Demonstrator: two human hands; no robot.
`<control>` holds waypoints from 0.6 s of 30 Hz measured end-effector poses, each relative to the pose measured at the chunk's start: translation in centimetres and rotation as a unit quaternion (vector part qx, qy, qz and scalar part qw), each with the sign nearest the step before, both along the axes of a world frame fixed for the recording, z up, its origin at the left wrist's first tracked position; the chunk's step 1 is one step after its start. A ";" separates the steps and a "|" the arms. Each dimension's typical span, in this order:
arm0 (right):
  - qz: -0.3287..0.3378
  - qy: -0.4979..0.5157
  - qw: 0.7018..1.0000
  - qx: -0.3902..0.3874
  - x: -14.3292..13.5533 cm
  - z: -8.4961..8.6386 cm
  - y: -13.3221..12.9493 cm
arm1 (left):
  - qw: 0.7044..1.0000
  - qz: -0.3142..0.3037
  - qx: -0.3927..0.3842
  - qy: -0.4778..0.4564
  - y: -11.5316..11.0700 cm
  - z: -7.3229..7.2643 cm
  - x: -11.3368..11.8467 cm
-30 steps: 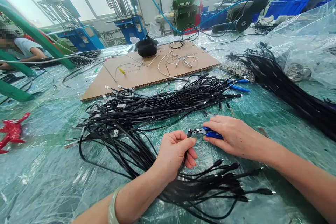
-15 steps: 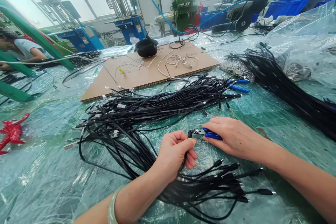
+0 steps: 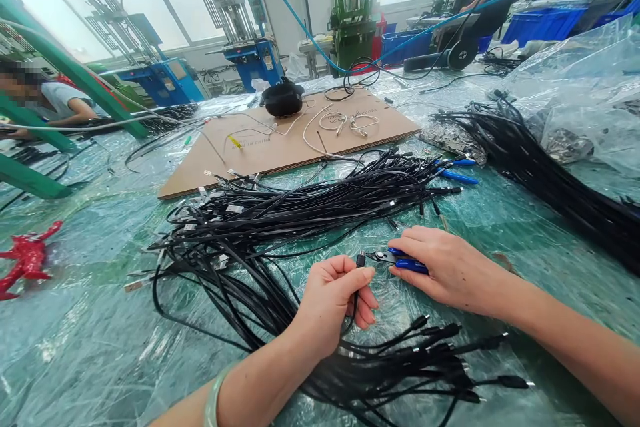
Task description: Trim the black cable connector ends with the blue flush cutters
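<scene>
Between thumb and fingers, my left hand pinches a black cable just below its plug, which points upward. My right hand is closed around blue-handled flush cutters. Their jaws lie right beside the plug; whether they touch it I cannot tell. Under and in front of my left hand spreads a bunch of black cables, their plug ends fanned to the right. A second bundle of black cables lies across the table beyond my hands, its silvery connectors at the left.
Behind the bundle lies flat cardboard bearing a black pouch-like object and white cables. Another blue-handled tool rests at the bundle's right end. More black cables lie at right, a red figure at left. Two people work farther back.
The cutters' jaws have shifted slightly, and the plug in my left hand now shows its metal tip. The whole view has moved a little; both hands keep their hold.
</scene>
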State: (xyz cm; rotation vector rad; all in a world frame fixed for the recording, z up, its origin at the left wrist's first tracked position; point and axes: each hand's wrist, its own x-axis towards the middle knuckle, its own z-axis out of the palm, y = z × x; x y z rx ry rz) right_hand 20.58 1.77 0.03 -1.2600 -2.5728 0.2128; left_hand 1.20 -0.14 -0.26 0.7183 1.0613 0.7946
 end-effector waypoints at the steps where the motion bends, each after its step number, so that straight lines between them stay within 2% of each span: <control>1: 0.001 0.000 1.000 0.001 0.0 0.0 0.0 | 1.000 -0.001 -0.001 0.000 0.0 0.0 0.0; 8: 0.004 0.005 1.000 0.004 -0.2 0.0 -0.1 | 1.000 -0.005 -0.001 -0.002 0.0 0.1 0.0; 18: 0.000 -0.004 0.998 -0.058 -0.1 -0.1 -0.1 | 1.000 0.002 0.012 0.026 0.0 0.0 0.1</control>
